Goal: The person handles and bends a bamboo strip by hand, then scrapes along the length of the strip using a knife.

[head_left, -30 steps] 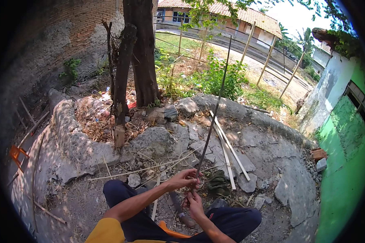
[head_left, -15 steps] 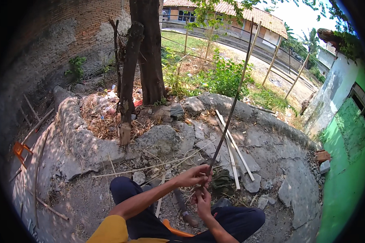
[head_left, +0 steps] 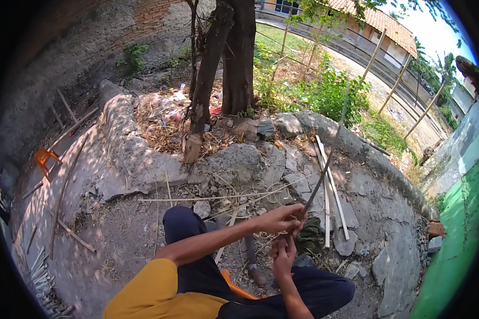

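Note:
A long, thin dark stick (head_left: 324, 173) slants up and away to the right from my hands, its far end blurred. My left hand (head_left: 283, 219) is closed round the stick near its lower end. Just below it, my right hand (head_left: 283, 256) is closed at the stick's base; the fingers hide exactly what they grip there. Between my bent knees lies a dark tool with a brown rounded end (head_left: 256, 277). A dark crumpled cloth (head_left: 308, 236) rests on the ground just right of my hands.
Pale strips (head_left: 332, 189) lie on broken concrete ahead to the right. Thin strips (head_left: 213, 199) cross the rubble in front. Beyond stand a low stone border (head_left: 135, 159) and a tree trunk (head_left: 239, 64). An orange plastic chair (head_left: 46, 160) is far left; a green wall (head_left: 455, 228) stands right.
The view has swung so the surroundings shift right and up. Both hands still hold the stick, whose far end now sits lower in the picture.

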The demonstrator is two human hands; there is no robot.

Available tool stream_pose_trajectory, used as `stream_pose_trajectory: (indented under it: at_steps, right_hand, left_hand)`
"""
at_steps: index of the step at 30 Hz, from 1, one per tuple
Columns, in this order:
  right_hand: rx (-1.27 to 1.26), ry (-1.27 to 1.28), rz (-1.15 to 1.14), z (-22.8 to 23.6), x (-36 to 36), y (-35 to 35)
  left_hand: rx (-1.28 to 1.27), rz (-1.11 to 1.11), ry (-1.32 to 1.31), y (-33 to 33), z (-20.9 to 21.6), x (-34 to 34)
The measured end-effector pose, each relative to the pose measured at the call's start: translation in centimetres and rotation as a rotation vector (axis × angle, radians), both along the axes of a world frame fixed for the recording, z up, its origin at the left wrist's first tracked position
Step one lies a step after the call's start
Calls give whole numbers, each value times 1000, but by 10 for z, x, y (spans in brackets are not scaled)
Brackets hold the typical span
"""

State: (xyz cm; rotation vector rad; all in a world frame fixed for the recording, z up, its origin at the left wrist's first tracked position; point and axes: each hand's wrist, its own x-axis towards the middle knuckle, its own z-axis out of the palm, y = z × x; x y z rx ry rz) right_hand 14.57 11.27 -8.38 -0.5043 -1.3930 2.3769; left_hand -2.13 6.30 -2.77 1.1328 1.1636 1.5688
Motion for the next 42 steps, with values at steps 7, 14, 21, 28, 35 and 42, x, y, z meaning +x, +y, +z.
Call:
stream_pose_trajectory:
  at_steps: [7,14,21,28,35,42]
  right_hand:
    - [52,-9,0,6,-6,-9]
    - [-50,-101,26,-3,-20,-1]
    - [150,27,-114,1,-11,2]
    - [98,-16,-124,14,-14,3]
    - [277,-88,-302,-3,-22,4]
    - [667,-46,-340,28,-18,-9]
  left_hand:
    - [-78,56,-117,-12,6,-2]
    - [-141,120,-176,-6,-20,-12]
    - [37,-56,115,-17,38,1]
    - [-17,242,244,-13,15,14]
    - [-101,195,-282,7,-31,55]
    - [61,345,-125,-1,-20,70]
